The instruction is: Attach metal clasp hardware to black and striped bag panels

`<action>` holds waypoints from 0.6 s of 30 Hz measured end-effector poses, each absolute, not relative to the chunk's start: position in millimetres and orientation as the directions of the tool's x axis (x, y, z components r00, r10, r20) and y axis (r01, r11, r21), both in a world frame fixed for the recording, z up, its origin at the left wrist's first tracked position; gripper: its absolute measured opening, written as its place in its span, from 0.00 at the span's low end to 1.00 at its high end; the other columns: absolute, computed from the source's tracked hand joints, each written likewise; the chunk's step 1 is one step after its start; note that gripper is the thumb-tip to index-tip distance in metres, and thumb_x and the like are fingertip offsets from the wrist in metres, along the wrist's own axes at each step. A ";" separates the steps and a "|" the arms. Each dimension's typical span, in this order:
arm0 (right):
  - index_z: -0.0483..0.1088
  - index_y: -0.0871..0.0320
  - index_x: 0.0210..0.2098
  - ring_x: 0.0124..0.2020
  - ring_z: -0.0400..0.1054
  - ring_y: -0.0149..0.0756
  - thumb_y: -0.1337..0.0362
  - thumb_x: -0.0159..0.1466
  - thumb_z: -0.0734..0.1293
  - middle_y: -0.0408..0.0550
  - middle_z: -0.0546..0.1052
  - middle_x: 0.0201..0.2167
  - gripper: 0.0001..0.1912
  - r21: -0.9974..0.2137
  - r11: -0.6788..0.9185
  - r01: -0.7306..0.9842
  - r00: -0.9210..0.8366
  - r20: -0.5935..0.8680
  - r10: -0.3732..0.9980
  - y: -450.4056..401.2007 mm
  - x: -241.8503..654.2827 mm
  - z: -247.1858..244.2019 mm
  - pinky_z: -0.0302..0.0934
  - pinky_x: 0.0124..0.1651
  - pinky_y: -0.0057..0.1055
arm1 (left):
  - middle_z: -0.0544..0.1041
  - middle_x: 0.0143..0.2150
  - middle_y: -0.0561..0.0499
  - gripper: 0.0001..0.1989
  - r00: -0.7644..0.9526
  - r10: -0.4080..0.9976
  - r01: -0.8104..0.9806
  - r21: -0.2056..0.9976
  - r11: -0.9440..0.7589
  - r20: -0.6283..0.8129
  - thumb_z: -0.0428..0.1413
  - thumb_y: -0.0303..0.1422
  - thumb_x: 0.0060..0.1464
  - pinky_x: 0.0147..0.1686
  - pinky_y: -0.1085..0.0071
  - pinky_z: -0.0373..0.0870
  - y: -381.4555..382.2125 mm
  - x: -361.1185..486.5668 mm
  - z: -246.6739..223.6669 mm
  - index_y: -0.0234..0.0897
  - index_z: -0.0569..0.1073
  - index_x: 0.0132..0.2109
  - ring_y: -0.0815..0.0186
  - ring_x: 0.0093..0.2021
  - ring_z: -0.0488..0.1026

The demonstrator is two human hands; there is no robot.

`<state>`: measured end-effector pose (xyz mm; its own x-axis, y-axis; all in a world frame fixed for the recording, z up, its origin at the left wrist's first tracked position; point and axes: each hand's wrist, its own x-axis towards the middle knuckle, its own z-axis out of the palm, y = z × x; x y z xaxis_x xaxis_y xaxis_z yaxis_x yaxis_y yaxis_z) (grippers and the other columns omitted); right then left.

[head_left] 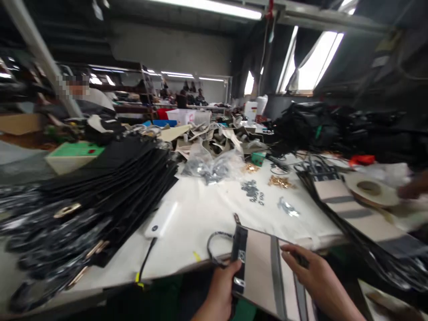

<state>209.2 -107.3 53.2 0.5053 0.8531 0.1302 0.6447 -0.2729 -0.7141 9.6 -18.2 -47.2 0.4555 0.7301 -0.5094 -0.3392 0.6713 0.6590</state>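
Observation:
A bag panel (pixel 261 263), beige with grey stripes, tilts over the table's front edge. Along its left end runs a black band with metal fittings, and a dark looped handle (pixel 214 240) sticks out from it. My left hand (pixel 222 283) grips that band, thumb on top. Over the striped face is my right hand (pixel 310 267), its fingers bent together close to the surface. Something dark shows between those fingers, too unclear to name. Beyond the bag lie small dark metal rings (pixel 253 191) and silver pieces (pixel 288 206).
Black bag pieces with handles (pixel 133 178) are stacked at left, beside a white power bank (pixel 161 220) with a black cable. Gold fittings (pixel 280 182), a plastic bag (pixel 214 167) and a tape roll (pixel 369 189) lie farther back. Striped bags (pixel 351 203) and another person's hand (pixel 413 187) are at right.

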 end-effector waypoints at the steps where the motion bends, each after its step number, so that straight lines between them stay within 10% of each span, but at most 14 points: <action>1: 0.82 0.52 0.39 0.41 0.79 0.48 0.45 0.61 0.68 0.48 0.84 0.38 0.20 -0.698 -0.298 0.651 0.513 0.115 0.851 -113.3 217.3 54.0 0.72 0.42 0.33 | 0.84 0.35 0.38 0.23 0.461 0.721 -0.330 0.654 0.681 -0.518 0.72 0.41 0.39 0.39 0.62 0.75 -17.1 9.2 -48.1 0.29 0.83 0.40 0.50 0.37 0.82; 12: 0.79 0.55 0.48 0.45 0.76 0.49 0.54 0.68 0.67 0.54 0.82 0.43 0.15 -0.310 -0.222 0.924 0.286 0.178 0.941 -18.3 235.1 56.0 0.64 0.46 0.40 | 0.85 0.36 0.40 0.16 0.446 0.693 -0.327 0.617 0.715 -0.567 0.70 0.34 0.44 0.33 0.65 0.78 -17.0 8.4 -33.3 0.29 0.82 0.39 0.50 0.37 0.83; 18: 0.76 0.49 0.55 0.52 0.71 0.43 0.48 0.62 0.73 0.47 0.79 0.51 0.24 -0.299 -0.157 0.941 0.242 0.273 0.931 4.9 206.1 31.8 0.61 0.56 0.37 | 0.85 0.44 0.42 0.20 0.450 0.727 -0.109 0.776 0.621 -0.519 0.72 0.32 0.37 0.57 0.47 0.75 3.3 -0.7 -59.4 0.37 0.81 0.41 0.39 0.60 0.74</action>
